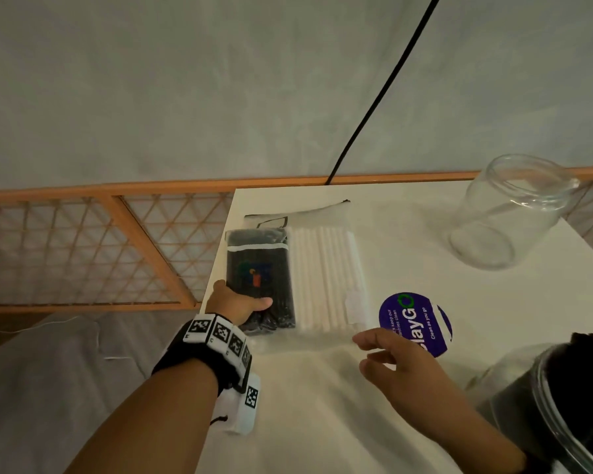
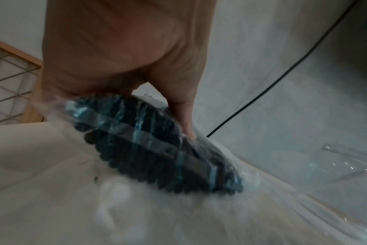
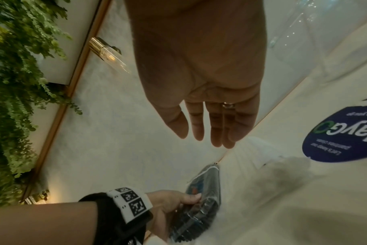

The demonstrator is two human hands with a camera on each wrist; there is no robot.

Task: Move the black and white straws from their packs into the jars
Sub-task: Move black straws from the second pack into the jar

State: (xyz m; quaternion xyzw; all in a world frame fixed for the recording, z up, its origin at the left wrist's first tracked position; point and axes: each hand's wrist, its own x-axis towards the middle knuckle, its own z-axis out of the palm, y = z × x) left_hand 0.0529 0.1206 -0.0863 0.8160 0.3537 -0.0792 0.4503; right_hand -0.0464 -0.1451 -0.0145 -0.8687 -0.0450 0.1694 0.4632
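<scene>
A clear pack of black straws (image 1: 264, 278) lies at the left edge of the white table (image 1: 322, 388). My left hand (image 1: 235, 304) grips its near end, thumb on top; the left wrist view shows the straw ends in the pack of black straws (image 2: 157, 149) under the thumb (image 2: 184, 116). The pack of white straws (image 1: 326, 278) lies right beside it. My right hand (image 1: 384, 354) hovers open near that pack's near end, fingers straight in the right wrist view (image 3: 210, 129), holding nothing. An empty glass jar (image 1: 510, 213) stands at the far right. A jar with black straws (image 1: 562, 398) stands at the near right.
A round blue sticker (image 1: 415, 323) is on the table between the white pack and the near jar. An orange lattice rail (image 1: 100, 248) runs behind and left of the table. A black cable (image 1: 380, 94) hangs against the wall.
</scene>
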